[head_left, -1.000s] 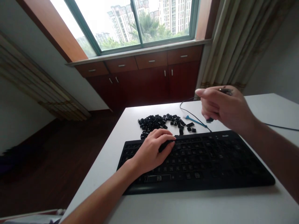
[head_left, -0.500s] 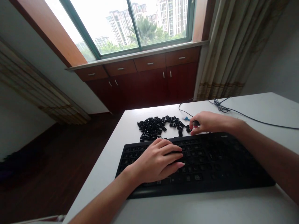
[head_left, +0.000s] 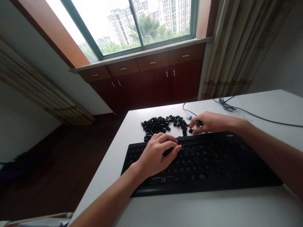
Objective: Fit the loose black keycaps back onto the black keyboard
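A black keyboard (head_left: 189, 176) with a cable lies across the white table. Many key positions look bare, without caps. My left hand (head_left: 157, 154) rests over its upper left part, thumb and fingertips brought together low over the keys; anything between them is too small to make out. Beyond the keyboard's back edge, my right hand (head_left: 205, 122) curls around a small dark object (head_left: 199, 123), whose kind I cannot make out. Its fingertips come down beside a loose black keycap (head_left: 190, 130). A heap of black keycaps (head_left: 155, 124) lies left of that hand.
A small blue piece (head_left: 190, 117) lies just behind my right hand. The bundled black cable (head_left: 227, 105) runs along the table's far right side. Past the white table (head_left: 101, 176) stand a red-brown cabinet (head_left: 151, 85) under a window, and curtains (head_left: 224, 56).
My left hand has drawn back slightly up and left, and its spread fingers have come together with the thumb. My right hand has shifted slightly left, closer to the loose keycaps.
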`<state>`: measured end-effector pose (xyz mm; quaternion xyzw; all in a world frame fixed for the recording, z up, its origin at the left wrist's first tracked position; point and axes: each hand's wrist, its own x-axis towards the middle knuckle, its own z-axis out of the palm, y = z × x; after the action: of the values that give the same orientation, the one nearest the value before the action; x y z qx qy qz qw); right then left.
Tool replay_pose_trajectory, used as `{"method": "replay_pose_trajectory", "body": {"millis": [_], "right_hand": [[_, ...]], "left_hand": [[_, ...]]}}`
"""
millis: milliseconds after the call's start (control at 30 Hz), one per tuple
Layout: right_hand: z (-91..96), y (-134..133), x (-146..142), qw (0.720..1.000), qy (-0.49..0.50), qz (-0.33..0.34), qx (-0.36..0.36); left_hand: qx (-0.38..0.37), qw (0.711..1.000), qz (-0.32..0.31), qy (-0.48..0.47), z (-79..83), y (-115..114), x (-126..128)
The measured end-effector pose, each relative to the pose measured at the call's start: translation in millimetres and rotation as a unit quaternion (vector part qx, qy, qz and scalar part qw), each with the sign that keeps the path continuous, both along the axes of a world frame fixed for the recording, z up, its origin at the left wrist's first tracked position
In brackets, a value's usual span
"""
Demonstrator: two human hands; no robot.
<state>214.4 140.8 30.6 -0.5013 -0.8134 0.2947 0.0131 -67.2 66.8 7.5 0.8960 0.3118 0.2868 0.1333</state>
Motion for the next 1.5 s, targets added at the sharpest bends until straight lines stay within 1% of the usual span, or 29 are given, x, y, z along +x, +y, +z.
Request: {"method": "replay_pose_trajectory", "body": {"millis": [133,333,533,633,800,1000,1100,1300,1500], "right_hand": [[-0.6,-0.6,-1.5,0.999,0.011,0.031,0.031],[-4.2,0.4,-1.3,0.998,0.040,0.028,0.033],[-6.9,1.8,-1.3,0.994,0.074,0.051,0.060],[-10.9,3.6,-0.5,0.994,0.082,0.041,0.062],[-14.7,6.6,2.8,0.994,0.078,0.027,0.065],[-6.1,6.5,7.6,0.997,0.053,0.043,0.042],[-4.8,6.4,9.1,0.998,0.034,0.045,0.036],[-8.5,6.9,8.0,0.995,0.033,0.058,0.075],[-6.5,5.3,6.6,0.995,0.025,0.061,0.079]], "left_hand": [[-0.027,0.999,0.021,-0.019,-3.8,2.6,-0.6],[-0.038,0.999,0.020,-0.018,-5.2,1.8,-1.5],[-0.044,0.999,0.019,-0.020,-3.8,2.3,-0.7],[-0.047,0.999,0.019,-0.021,-3.5,2.5,-0.6],[-0.051,0.998,0.019,-0.020,-3.5,1.8,-1.1],[-0.054,0.998,0.016,-0.015,-3.5,1.7,-1.2],[-0.054,0.998,0.015,-0.014,-3.3,1.4,-1.1],[-0.052,0.998,0.014,-0.019,-2.5,1.5,-0.4],[-0.061,0.998,0.020,-0.017,-3.2,2.1,-0.6]]}}
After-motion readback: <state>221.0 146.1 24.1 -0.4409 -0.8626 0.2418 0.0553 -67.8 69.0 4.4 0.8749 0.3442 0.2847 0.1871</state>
